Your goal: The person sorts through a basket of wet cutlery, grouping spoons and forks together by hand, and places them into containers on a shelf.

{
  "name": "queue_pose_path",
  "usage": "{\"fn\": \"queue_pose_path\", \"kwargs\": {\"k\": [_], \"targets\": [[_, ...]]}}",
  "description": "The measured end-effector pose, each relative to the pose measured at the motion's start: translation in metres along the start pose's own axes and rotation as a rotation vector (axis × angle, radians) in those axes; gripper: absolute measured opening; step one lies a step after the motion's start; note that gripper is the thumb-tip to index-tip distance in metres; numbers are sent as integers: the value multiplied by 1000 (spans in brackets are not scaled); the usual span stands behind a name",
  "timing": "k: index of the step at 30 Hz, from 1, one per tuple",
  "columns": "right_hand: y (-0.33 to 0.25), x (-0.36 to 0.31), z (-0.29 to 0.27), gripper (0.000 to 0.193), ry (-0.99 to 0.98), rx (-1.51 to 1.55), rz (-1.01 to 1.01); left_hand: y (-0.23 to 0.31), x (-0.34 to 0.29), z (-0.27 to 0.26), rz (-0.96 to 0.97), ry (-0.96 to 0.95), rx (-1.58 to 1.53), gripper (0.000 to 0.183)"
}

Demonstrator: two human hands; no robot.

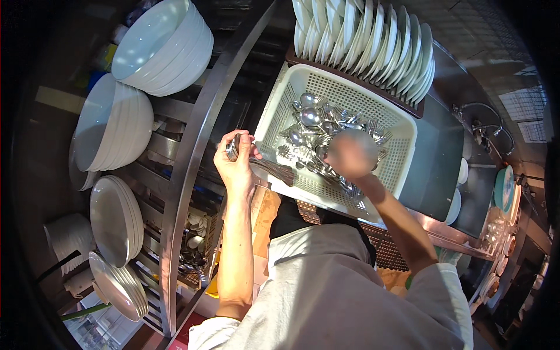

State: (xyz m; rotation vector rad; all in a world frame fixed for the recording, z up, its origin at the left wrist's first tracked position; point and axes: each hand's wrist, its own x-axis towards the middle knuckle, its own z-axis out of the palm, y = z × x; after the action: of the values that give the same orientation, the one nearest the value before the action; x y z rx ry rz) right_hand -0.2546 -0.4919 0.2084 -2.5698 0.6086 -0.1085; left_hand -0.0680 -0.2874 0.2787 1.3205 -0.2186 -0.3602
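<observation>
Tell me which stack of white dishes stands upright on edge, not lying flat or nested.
It is the row of white plates behind the white cutlery basket, at the top of the picture. They stand on edge, side by side; the bowl stacks at the left are nested.

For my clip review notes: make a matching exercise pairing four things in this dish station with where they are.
Things:
1. left hand
2. right hand
3. row of white plates
4. stacked white bowls

Places:
A. on the shelf rack at left
B. standing on edge behind the basket
C. over the cutlery in the white basket
D. at the basket's left rim, holding a bundle of forks

Pairs: 1-D, 2-C, 3-B, 4-A
</observation>
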Motion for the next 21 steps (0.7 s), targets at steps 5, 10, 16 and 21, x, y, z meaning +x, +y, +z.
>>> {"fn": "queue_pose_path", "kwargs": {"k": [5, 10, 16, 21], "targets": [[-4, 9, 20, 16, 165, -21, -159, 3, -2, 7, -17, -24, 19, 19], [-9, 21, 8, 14, 101, 457, -71, -1, -2, 15, -59, -64, 35, 15], [-81, 70, -45, 18, 25, 598, -276, -4, 4, 34, 144, -190, 280, 23], [-75, 93, -34, 25, -393, 1423, -33, 8, 6, 29, 88, -143, 372, 14]]}}
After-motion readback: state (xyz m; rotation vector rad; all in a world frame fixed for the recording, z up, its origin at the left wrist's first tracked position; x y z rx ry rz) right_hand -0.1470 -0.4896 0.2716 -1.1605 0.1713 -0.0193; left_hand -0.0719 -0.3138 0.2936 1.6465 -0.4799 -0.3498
